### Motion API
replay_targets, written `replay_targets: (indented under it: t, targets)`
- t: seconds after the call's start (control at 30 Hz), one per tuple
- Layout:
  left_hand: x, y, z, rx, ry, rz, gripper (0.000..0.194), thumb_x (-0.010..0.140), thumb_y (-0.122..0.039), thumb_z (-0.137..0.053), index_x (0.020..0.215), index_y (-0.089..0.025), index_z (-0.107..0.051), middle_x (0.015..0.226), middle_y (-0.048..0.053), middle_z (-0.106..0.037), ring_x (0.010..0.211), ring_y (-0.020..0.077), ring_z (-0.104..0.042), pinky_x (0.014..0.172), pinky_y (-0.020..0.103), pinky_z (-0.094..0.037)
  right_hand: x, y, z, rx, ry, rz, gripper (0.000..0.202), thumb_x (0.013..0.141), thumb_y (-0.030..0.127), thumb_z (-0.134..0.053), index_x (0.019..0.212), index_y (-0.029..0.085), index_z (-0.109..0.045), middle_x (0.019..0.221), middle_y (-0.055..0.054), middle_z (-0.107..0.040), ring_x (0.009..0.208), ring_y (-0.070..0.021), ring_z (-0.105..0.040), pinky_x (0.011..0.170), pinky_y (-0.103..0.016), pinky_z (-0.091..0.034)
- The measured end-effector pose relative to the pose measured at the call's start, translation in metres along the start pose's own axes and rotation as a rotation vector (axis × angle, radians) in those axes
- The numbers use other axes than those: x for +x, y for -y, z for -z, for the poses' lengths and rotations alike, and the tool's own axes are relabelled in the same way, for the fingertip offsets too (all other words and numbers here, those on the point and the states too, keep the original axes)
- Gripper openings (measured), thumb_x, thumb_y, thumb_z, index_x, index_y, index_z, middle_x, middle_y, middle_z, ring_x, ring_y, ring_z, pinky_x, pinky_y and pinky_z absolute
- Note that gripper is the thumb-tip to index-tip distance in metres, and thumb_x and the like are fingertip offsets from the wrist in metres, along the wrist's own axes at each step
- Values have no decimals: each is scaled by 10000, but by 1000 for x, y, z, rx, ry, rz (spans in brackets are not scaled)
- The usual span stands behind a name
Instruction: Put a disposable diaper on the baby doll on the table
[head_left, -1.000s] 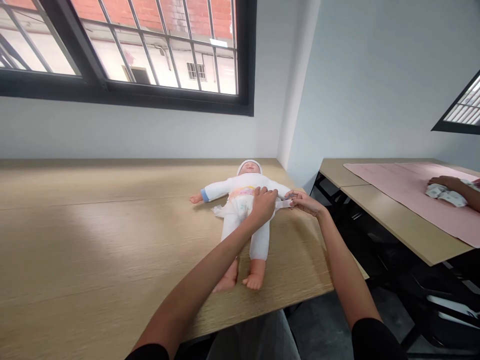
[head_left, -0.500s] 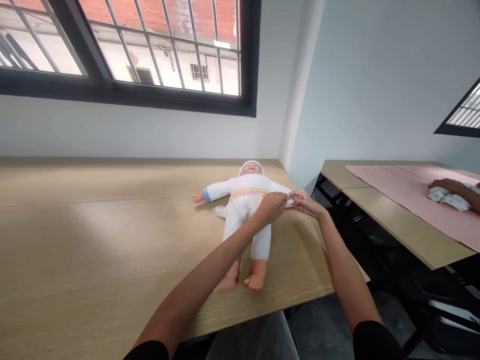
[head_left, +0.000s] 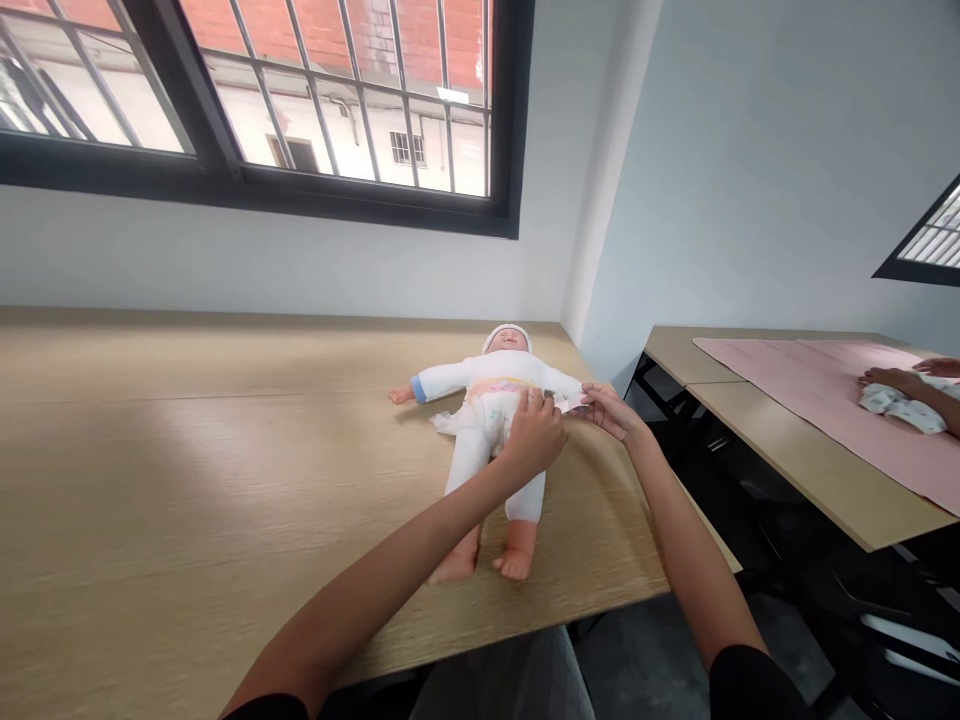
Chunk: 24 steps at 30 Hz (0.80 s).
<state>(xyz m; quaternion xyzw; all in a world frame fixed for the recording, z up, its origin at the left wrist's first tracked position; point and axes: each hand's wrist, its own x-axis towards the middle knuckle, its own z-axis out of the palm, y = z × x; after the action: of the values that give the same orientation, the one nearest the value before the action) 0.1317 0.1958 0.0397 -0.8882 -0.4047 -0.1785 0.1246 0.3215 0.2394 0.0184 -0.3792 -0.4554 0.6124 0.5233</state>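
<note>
Doll (head_left: 491, 373) lies near table edge (head_left: 589, 607), right hand (head_left: 609, 410) pinching diaper tab (head_left: 573, 405), left hand (head_left: 536, 432) nearby, grip unclear.

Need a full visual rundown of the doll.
The doll lies face up on the wood-look table, head toward the wall, arms spread. Body and cap are white, cloth-looking; face, feet and visible hand look like plastic, with a blue cuff. A patterned white diaper covers the hips, one side flaring. The person's left hand is at the diaper; the right hand holds a white strip. The doll's other hand is hidden.
</note>
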Motion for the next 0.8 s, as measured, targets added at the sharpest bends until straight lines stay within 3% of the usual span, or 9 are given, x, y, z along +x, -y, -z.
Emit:
replay_targets:
  t: [0.17, 0.3, 0.4, 0.53, 0.67, 0.8]
  targets:
    - [-14, 1, -9, 130, 27, -43, 505, 936, -375, -403, 1147, 24, -628, 1183, 235, -619, 1269, 361, -438, 1098, 492, -273, 2, 5, -7, -28, -99, -12, 254, 653, 257, -776, 726, 209, -537, 707, -13, -638, 700, -163, -651, 792, -324, -580]
    - [-12, -1, -15, 141, 5, -55, 494, 912, -406, -451, 1141, -17, -652, 1253, 229, -594, 1294, 361, -421, 1099, 525, -262, 10, 20, -33, -229, -64, 3, 248, 625, 183, -731, 718, 214, -504, 649, 12, -618, 654, -147, -649, 718, -289, -569]
    - [-12, -5, -17, 170, -69, -15, 432, 906, -343, -474, 1169, -41, -635, 1280, 225, -575, 1262, 351, -466, 1056, 508, -328, 20, 34, -56, -480, -33, 38, 217, 616, 136, -667, 712, 214, -488, 618, 14, -619, 625, -151, -636, 644, -278, -545]
    - [-13, -10, -19, 174, -132, -15, 356, 938, -235, -390, 1056, -50, -671, 1087, 185, -654, 1184, 355, -540, 994, 474, -406, 34, 42, -79, -692, -1, 41, 193, 603, 113, -615, 723, 209, -499, 599, 11, -616, 589, -155, -610, 589, -278, -506]
    - [-14, -11, -22, 166, -115, -35, 330, 914, -125, -364, 997, -57, -676, 976, 180, -671, 1050, 341, -616, 940, 498, -442, 40, 40, -101, -899, 13, 48, 220, 587, 121, -626, 744, 215, -504, 596, 7, -613, 614, -170, -597, 589, -281, -469]
    - [-13, -11, -24, 130, -85, -38, 339, 898, -93, -350, 1020, -82, -667, 1008, 184, -671, 992, 325, -621, 911, 519, -442, 35, 37, -121, -1163, -80, 95, 205, 587, 180, -669, 718, 225, -518, 671, -10, -632, 691, -192, -587, 616, -287, -425]
